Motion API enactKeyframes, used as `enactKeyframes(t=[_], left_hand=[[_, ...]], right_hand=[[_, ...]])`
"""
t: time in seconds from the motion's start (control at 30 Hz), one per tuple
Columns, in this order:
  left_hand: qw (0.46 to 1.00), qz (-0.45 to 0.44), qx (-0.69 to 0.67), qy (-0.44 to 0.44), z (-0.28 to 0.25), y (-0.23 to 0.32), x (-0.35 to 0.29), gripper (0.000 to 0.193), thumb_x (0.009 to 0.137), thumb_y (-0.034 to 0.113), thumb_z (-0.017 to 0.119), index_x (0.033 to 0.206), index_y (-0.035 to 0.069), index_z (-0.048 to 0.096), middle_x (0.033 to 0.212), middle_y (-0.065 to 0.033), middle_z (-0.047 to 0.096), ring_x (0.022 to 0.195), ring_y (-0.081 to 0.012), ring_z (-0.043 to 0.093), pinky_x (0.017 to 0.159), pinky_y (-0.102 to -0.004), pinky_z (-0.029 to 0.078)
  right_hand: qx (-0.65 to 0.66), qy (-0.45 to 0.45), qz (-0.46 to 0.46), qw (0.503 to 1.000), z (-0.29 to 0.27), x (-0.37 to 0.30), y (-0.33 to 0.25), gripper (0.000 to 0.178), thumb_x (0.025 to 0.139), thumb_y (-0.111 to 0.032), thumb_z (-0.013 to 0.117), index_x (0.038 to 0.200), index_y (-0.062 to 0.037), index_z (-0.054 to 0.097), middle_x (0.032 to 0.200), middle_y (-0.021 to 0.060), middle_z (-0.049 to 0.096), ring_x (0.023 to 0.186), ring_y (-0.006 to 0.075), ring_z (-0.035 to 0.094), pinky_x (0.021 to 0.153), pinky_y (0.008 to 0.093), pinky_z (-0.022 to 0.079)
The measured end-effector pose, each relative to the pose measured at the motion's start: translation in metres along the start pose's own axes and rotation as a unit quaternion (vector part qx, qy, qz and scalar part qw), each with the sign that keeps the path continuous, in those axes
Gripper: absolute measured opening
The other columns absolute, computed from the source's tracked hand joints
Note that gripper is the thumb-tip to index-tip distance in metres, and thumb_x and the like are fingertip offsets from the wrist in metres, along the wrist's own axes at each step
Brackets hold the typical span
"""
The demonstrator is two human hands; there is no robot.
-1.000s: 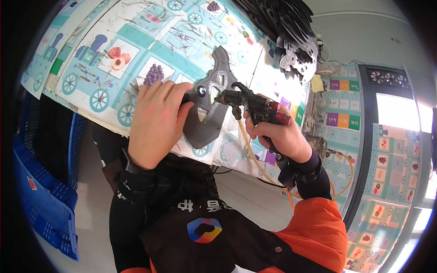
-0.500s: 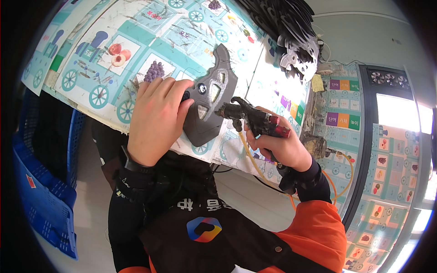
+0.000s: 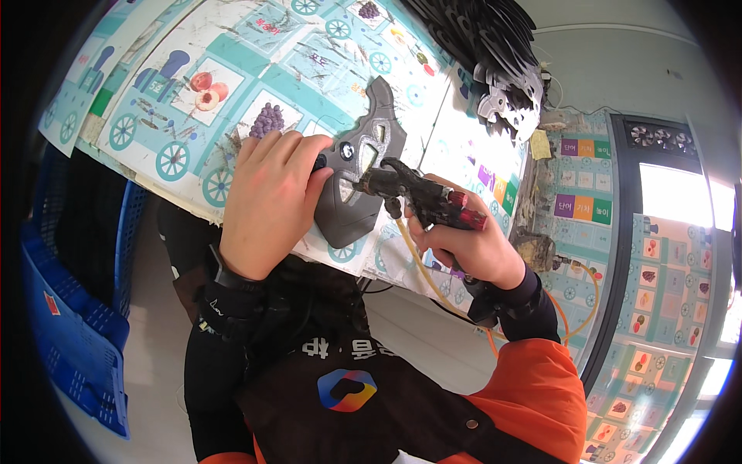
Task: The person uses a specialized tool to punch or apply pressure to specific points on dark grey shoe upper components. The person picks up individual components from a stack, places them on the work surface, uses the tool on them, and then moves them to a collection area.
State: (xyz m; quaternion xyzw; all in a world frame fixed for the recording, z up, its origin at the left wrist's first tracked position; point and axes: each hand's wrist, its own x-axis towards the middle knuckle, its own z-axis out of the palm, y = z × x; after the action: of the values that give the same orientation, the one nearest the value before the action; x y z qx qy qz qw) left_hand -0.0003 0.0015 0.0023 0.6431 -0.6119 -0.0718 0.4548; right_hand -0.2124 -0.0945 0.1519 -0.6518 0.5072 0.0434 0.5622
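A dark grey moulded plastic part [image 3: 352,220] with several cut-outs and a small round hole lies on the table. At its left edge my left hand [image 3: 272,203] is closed, pinching a small dark piece [image 3: 320,162] between thumb and fingers; whether that piece belongs to the part I cannot tell. My right hand [image 3: 473,246] is wrapped round a black spray gun [image 3: 421,197] with red knobs at its rear. The gun's nozzle points left, over the part's lower cut-out. A yellowish hose [image 3: 421,267] hangs from the gun.
Printed sheets with fruit pictures cover the worktable [image 3: 174,85], which is streaked with dark marks. Black moulded parts [image 3: 483,46] are piled at the far right, some silvery. Blue crates [image 3: 77,325] stand at lower left. An orange hose [image 3: 558,309] runs near my right forearm.
The spray gun in my right hand has moved left and slightly up across the grey part. My left hand keeps its pinch at the edge, barely shifted.
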Motion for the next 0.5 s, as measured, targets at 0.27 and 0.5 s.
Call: enactKeyframes(t=[0.27,0.5], left_hand=[[1.000,0.005,-0.001,0.003,-0.001,-0.001,-0.001,0.031,0.092,0.010,0.074,0.122,0.006,0.065,0.099,-0.0115,0.065,0.095,-0.0349,0.060,0.085,-0.0447,0.044],[1.000,0.003,0.000,-0.002,-0.001,0.000,-0.001,0.030,0.093,0.012,0.074,0.121,0.006,0.065,0.100,-0.0116,0.065,0.096,-0.0348,0.060,0.085,-0.0446,0.044]], right_hand=[[-0.037,-0.035,0.002,0.999,0.003,0.002,-0.004,0.032,0.086,-0.003,0.065,0.118,0.0008,0.064,0.084,0.0016,0.066,0.069,0.0068,0.057,0.062,0.0265,0.046],[-0.028,-0.043,0.008,0.999,0.003,-0.007,0.005,0.042,0.089,-0.003,0.066,0.130,0.0020,0.062,0.084,0.0021,0.066,0.072,0.0068,0.059,0.067,0.0269,0.050]])
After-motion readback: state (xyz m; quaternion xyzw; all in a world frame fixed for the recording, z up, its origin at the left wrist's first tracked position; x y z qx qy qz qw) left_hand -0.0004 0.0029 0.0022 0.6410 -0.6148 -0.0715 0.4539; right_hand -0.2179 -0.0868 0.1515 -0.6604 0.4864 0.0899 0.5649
